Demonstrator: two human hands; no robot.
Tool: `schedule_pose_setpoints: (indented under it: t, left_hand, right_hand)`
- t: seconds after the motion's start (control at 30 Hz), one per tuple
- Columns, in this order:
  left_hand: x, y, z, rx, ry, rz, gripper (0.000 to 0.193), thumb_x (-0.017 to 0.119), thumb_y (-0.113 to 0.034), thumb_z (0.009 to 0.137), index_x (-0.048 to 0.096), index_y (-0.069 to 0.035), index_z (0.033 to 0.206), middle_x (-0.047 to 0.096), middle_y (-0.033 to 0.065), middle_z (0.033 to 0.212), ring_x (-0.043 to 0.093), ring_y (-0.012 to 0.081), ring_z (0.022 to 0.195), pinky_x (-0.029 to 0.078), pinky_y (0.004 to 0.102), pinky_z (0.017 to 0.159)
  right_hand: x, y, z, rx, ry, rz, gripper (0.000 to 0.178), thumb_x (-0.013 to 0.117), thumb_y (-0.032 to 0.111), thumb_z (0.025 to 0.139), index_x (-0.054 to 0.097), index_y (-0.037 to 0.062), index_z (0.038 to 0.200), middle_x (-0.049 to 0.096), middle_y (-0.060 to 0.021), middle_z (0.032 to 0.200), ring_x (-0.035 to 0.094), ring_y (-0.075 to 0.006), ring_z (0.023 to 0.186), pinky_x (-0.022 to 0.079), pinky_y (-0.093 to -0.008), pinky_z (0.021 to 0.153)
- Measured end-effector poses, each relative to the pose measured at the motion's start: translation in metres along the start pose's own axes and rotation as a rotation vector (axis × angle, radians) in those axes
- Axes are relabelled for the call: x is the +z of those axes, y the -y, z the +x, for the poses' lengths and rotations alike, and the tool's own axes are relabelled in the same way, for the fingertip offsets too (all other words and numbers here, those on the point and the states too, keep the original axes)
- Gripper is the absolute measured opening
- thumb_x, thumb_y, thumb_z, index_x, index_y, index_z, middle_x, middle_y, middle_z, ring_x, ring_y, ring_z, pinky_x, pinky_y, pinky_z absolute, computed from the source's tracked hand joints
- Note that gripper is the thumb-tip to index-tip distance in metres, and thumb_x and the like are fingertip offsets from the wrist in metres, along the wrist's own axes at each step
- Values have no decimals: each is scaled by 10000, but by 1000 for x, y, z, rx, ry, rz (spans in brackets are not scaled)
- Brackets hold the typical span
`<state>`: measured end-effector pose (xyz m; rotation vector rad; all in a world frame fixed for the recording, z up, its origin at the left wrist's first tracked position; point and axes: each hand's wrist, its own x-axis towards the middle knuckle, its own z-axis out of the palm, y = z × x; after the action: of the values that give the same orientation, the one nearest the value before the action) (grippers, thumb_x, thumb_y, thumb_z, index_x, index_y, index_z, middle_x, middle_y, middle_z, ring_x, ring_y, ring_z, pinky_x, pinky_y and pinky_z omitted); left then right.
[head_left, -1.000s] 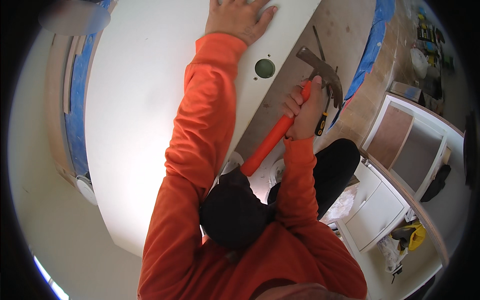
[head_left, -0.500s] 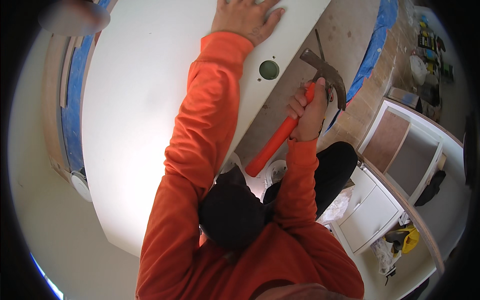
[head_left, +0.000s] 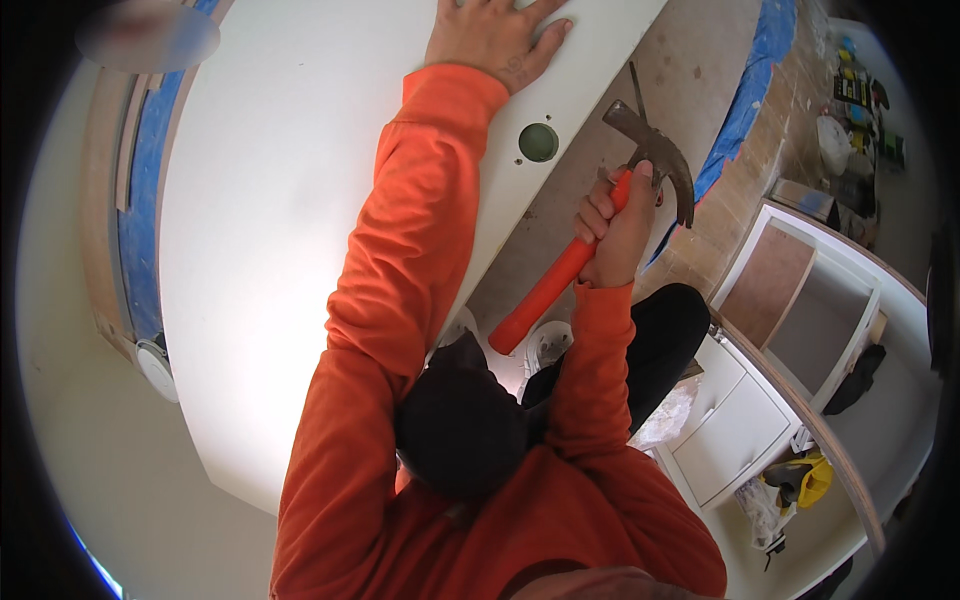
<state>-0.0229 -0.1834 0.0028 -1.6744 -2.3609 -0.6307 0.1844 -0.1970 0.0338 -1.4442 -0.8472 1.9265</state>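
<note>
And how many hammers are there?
1: the claw hammer, gripped in the right hand. Others could be hidden among the clutter at far right.

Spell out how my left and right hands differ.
The left hand lies spread on the white panel; the right hand is closed around the hammer. The left hand runs off the picture's top edge; the right hand sits inside the frame. Both come out of orange sleeves.
</note>
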Motion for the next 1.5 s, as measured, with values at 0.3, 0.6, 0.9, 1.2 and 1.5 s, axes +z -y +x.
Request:
schedule_pose_setpoints:
  t: [0.3,0.6,0.9,1.2,1.5]
  left_hand:
    - [-1,0,0,3,2,28,490,396,-407,977,422,-249,1441,321,159,1523,266,369,1413,180,574,1133]
    - [-1,1,-3,5,-33,9,475,414,-401,969,459,-246,1416,352,166,1502,282,370,1404,198,582,1123]
    - [-2,0,-1,7,-31,-9,474,407,-401,972,459,-239,1415,350,167,1504,283,373,1404,194,578,1126]
    - [1,0,-1,12,-36,-5,483,393,-408,977,440,-244,1430,338,165,1514,272,372,1411,184,574,1132]
    - [3,1,-1,9,-46,9,473,399,-399,976,455,-244,1419,346,166,1509,281,374,1406,194,575,1127]
  right_hand:
    - [-1,-1,-2,-7,17,2,393,468,505,972,433,119,906,377,21,594,298,-55,408,253,-225,372]
    - [-2,2,-2,-8,10,-71,395,461,511,973,434,122,909,370,21,589,295,-53,410,246,-216,379]
    - [-10,-2,-2,17,60,54,404,470,517,969,445,118,911,359,24,584,283,-51,411,236,-214,372]
    - [-2,-11,-10,39,-55,109,378,473,494,977,520,123,916,345,40,576,260,-42,397,221,-201,356]
    - [-2,-16,-16,27,10,68,389,458,502,979,492,119,922,350,34,577,267,-45,400,227,-206,360]
